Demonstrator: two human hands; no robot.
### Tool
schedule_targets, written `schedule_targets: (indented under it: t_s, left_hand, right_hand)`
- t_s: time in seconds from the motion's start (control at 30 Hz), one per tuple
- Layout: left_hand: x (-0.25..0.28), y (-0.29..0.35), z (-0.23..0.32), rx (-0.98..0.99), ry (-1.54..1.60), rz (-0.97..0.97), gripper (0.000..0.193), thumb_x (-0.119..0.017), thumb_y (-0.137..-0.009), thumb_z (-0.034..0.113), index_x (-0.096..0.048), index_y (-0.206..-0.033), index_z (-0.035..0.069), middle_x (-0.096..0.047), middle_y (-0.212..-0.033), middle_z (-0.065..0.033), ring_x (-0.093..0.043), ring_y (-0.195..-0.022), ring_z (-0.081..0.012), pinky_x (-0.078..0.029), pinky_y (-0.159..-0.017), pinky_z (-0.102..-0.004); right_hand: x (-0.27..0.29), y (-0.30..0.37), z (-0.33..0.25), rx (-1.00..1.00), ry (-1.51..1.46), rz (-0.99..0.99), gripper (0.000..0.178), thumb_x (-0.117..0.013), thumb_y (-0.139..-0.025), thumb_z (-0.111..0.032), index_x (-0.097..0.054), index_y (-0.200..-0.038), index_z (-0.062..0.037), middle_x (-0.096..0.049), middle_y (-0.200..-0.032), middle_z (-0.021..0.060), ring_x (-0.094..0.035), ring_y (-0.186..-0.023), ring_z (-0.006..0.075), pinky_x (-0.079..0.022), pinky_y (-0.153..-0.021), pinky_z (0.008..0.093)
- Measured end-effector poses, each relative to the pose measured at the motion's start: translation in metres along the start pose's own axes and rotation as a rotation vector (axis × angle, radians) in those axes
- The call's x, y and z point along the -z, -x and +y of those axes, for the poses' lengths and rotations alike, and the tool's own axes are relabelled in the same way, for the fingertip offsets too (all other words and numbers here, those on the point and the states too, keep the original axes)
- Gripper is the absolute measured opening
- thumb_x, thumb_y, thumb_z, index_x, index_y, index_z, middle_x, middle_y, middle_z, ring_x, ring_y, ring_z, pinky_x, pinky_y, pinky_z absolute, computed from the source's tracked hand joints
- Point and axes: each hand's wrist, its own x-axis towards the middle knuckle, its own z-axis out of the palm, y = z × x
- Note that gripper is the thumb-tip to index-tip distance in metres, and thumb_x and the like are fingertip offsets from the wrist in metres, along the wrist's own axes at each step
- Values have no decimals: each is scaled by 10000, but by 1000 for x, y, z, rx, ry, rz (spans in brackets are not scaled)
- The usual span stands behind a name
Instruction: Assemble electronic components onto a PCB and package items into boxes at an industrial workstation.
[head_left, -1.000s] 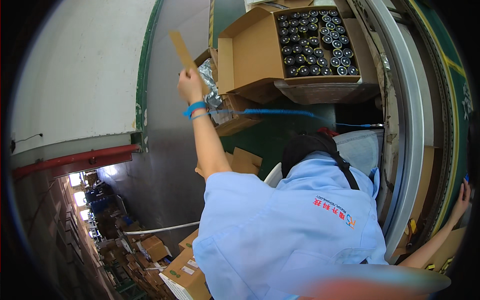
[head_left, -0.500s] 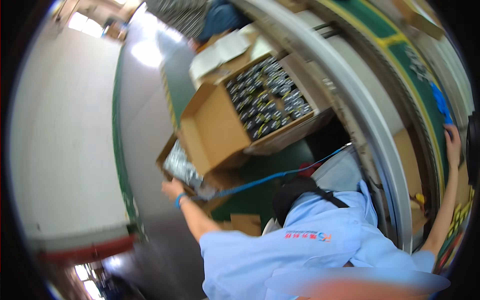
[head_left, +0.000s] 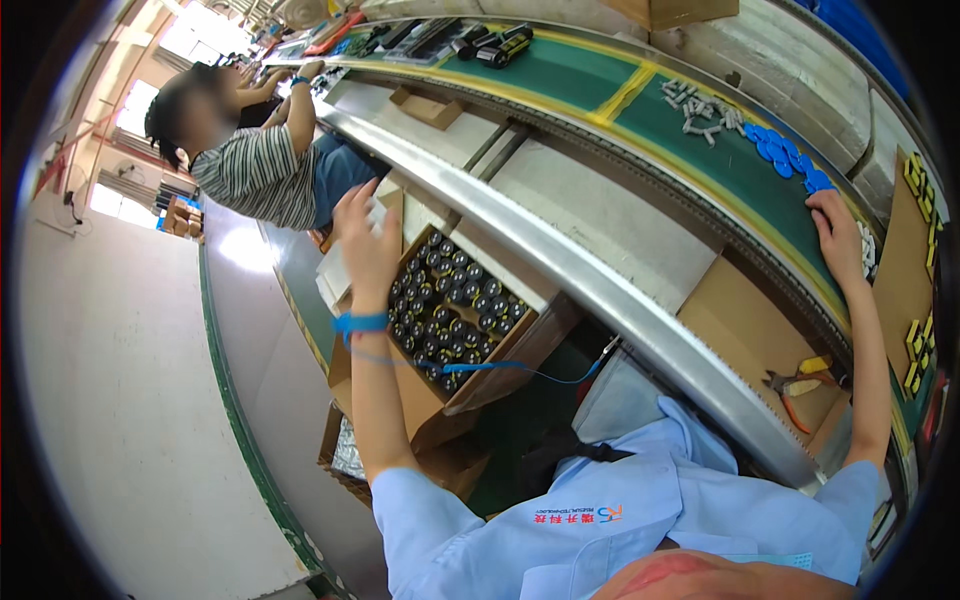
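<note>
Right hand (head_left: 840,238) resting at blue discs (head_left: 780,153) on green belt (head_left: 722,168).
Fingertips (head_left: 818,203) are touching the nearest disc (head_left: 818,180); gripping cannot be confirmed. Other discs are lying to the far left. Left hand (head_left: 366,248) is standing open.

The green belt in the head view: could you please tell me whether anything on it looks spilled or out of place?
The small grey pieces look untidy: they lie strewn at mixed angles on the green belt, beside a tighter cluster of blue discs by the right hand. That may be normal; nothing looks plainly damaged.
</note>
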Motion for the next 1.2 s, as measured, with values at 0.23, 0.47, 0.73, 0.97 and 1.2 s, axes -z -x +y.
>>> schedule_targets:
  t_s: [0.23, 0.47, 0.73, 0.97, 1.2]
  left_hand:
    - [-162, -141, 50, -223, -201, -145, 466, -707, -785, 253, -569, -1211, 124, -498, -1248, -178, -556, -1071, -381, -469, -894, -437]
    - [-258, -217, 45, 197, -221, -346, 663, -654, -785, 569, -516, -1341, 236, -406, -1384, -225, -515, -1174, -435, -437, -970, -480]
    - [-286, -216, 50, -17, -288, -246, 510, -696, -771, 421, -618, -1158, 96, -569, -1109, -223, -571, -1030, -418, -495, -864, -459]
    - [-245, -198, 106, -294, 113, -670, 479, -706, -747, 309, -644, -1157, 68, -607, -1043, -195, -613, -957, -356, -492, -869, -404]
    - [-220, -204, 124, -337, 26, -832, 457, -724, -702, 167, -650, -1136, 45, -612, -1038, -170, -611, -981, -344, -489, -889, -391]
  right_hand:
    - [5, 1, -19, 2, 77, 61, 143, -556, -841, 38, -583, -971, -15, -582, -1000, 139, -587, -935, 352, -474, -793, 386]
    - [8, -5, -27, -82, 26, 60, 136, -553, -805, 81, -559, -913, -1, -555, -970, 126, -589, -880, 325, -477, -748, 357]
    - [4, -8, -23, -170, -22, 29, 118, -541, -814, 73, -547, -907, 0, -547, -967, 122, -589, -852, 318, -475, -726, 337]
    - [3, -7, -17, -138, 1, 59, 115, -560, -814, 57, -560, -908, -9, -556, -961, 111, -600, -882, 314, -481, -747, 347]
    - [2, -4, -16, -141, -15, 68, 115, -579, -820, 31, -569, -915, -33, -558, -969, 84, -607, -875, 295, -489, -720, 357]
